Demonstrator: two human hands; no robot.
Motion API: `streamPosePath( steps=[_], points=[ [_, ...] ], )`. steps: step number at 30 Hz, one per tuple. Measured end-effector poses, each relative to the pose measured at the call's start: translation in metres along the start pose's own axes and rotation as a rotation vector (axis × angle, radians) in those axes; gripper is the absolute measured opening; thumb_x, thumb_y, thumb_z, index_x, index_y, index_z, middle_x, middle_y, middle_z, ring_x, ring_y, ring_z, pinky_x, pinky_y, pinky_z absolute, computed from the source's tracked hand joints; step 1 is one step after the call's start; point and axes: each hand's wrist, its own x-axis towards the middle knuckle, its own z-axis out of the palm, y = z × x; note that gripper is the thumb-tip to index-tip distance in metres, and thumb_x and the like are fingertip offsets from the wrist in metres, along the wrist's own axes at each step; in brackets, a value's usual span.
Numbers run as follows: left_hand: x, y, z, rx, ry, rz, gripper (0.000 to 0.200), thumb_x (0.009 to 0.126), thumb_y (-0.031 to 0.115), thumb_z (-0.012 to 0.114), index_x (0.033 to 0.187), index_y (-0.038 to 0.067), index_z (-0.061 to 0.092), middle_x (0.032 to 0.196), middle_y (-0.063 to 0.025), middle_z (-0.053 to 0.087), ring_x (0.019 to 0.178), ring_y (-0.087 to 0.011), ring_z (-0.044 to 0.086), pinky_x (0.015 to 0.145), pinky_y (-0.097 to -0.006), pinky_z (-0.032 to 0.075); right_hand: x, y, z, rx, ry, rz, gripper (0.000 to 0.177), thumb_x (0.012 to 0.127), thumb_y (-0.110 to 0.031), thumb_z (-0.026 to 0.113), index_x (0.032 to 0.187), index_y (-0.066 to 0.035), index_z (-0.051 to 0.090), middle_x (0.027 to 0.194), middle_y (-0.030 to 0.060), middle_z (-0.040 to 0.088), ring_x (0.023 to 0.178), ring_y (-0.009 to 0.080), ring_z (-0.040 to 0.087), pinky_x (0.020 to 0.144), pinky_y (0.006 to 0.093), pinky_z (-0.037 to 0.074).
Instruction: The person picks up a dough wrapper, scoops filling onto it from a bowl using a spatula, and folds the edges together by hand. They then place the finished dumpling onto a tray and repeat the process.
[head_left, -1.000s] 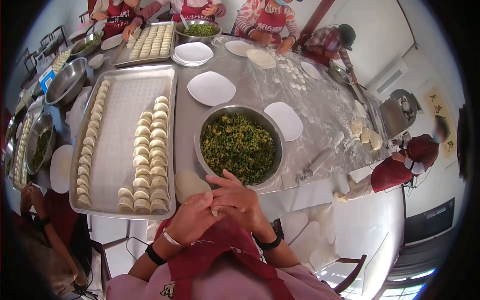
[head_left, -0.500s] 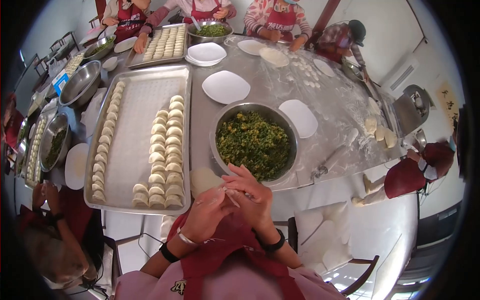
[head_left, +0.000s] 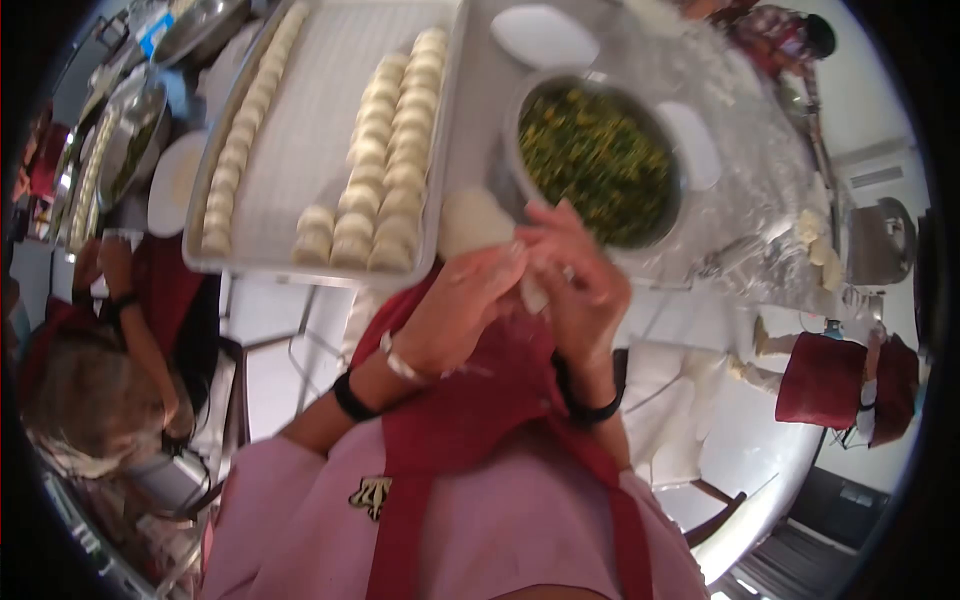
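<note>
A pale dough piece (head_left: 533,294) is held between both hands, above the apron (head_left: 490,365) and just short of the table edge. It is pinched by the left hand (head_left: 458,308) and the right hand (head_left: 585,292) together; the fingers are drawn in narrow, with the fingertips meeting. Its far side is covered by the fingers, and the image is blurred there; whether it is filled or fully sealed cannot be told.

Step in hand, as judged: edge closing. For a sound seam, the rim should be pressed in small, overlapping pinches, with equal force from both sides; trapped air is best worked out first, and filling kept off the lip. The belly should be cradled, not squeezed, lest the skin be split.

Just beyond the left hand, wrappers (head_left: 472,218) are laid flat, partly hidden, between tray (head_left: 320,130) and bowl (head_left: 512,150). Green filling (head_left: 595,165) is contained in the bowl. Finished dumplings (head_left: 352,225) are ranked along both long sides of the tray. Farther out, plates (head_left: 545,38) and floured table (head_left: 745,190) are noted.
</note>
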Motion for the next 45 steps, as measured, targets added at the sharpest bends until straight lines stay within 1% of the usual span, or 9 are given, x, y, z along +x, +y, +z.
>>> streamPosePath(
  steps=[7,10,13,21,30,34,38,43,45],
  points=[
    [-0.003,-0.007,-0.015,-0.140,-0.059,-0.070,0.045,0.109,0.038,0.033,0.124,0.001,0.054,0.114,-0.0076,0.060,0.101,-0.0147,0.060,0.087,-0.0342,0.052,-0.010,0.000,0.009,0.252,-0.043,0.127,0.011,0.081,0.003,0.072,0.092,0.000,0.072,0.102,0.0149,0.074,0.121,0.0348,0.060,0.113,0.0534,0.032],
    [-0.003,-0.005,-0.011,-0.150,0.001,-0.063,0.049,0.107,0.041,0.039,0.120,-0.001,0.059,0.088,-0.0042,0.058,0.075,-0.0111,0.058,0.069,-0.0257,0.051,-0.006,0.003,0.010,0.196,-0.079,0.066,0.012,0.080,0.003,0.072,0.092,-0.001,0.072,0.103,0.0137,0.074,0.122,0.0350,0.060,0.113,0.0535,0.032],
    [-0.001,-0.008,-0.014,-0.154,-0.009,-0.063,0.049,0.107,0.041,0.039,0.121,-0.001,0.059,0.090,-0.0046,0.058,0.080,-0.0113,0.058,0.071,-0.0260,0.051,-0.004,0.007,0.009,0.114,-0.116,0.002,0.016,0.079,0.003,0.073,0.094,-0.001,0.072,0.106,0.0130,0.074,0.124,0.0356,0.058,0.112,0.0530,0.034],
    [0.003,-0.005,-0.018,-0.376,-0.076,0.017,0.048,0.108,0.032,0.039,0.140,-0.004,0.039,0.128,-0.0089,0.052,0.110,-0.0167,0.054,0.100,-0.0356,0.045,-0.008,0.005,0.017,0.251,-0.029,0.124,0.049,0.076,-0.006,0.079,0.122,-0.002,0.065,0.131,0.0163,0.063,0.137,0.0393,0.045,0.108,0.0468,0.040],
    [0.002,-0.002,-0.019,-0.401,-0.066,0.030,0.047,0.108,0.030,0.037,0.141,-0.002,0.039,0.132,-0.0091,0.050,0.120,-0.0180,0.051,0.107,-0.0384,0.041,-0.001,0.018,0.017,-0.119,-0.107,-0.145,0.030,0.084,-0.003,0.071,0.113,-0.006,0.071,0.110,0.0117,0.073,0.134,0.0371,0.049,0.113,0.0515,0.031],
    [0.004,0.002,-0.023,-0.424,0.003,0.020,0.041,0.108,0.030,0.041,0.133,-0.001,0.047,0.118,-0.0085,0.059,0.109,-0.0159,0.058,0.097,-0.0342,0.048,0.005,0.015,0.022,-0.157,-0.124,-0.073,0.034,0.085,-0.007,0.070,0.119,-0.002,0.067,0.120,0.0160,0.069,0.133,0.0370,0.050,0.110,0.0480,0.037],
    [0.006,0.009,-0.028,-0.483,-0.084,-0.008,0.048,0.107,0.030,0.039,0.142,-0.003,0.039,0.134,-0.0102,0.052,0.119,-0.0189,0.054,0.105,-0.0387,0.044,0.008,-0.005,0.029,-0.121,-0.057,0.155,0.044,0.087,-0.012,0.068,0.128,0.002,0.060,0.132,0.0201,0.061,0.133,0.0407,0.048,0.106,0.0451,0.041],
    [0.015,-0.008,-0.026,-0.605,-0.055,0.005,0.046,0.105,0.024,0.047,0.141,-0.004,0.041,0.128,-0.0113,0.056,0.116,-0.0205,0.057,0.102,-0.0374,0.047,0.009,0.027,0.035,-0.496,-0.091,-0.147,0.041,0.098,-0.018,0.051,0.136,-0.001,0.055,0.145,0.0222,0.049,0.124,0.0310,0.057,0.086,0.0353,0.052],
    [0.015,-0.013,-0.033,-0.622,-0.013,0.032,0.045,0.103,0.021,0.051,0.140,-0.004,0.044,0.125,-0.0116,0.058,0.114,-0.0213,0.059,0.101,-0.0371,0.048,0.009,0.019,0.042,-0.443,-0.128,-0.050,0.042,0.097,-0.016,0.051,0.136,0.000,0.054,0.142,0.0219,0.051,0.126,0.0348,0.054,0.093,0.0391,0.048]
  ],
)
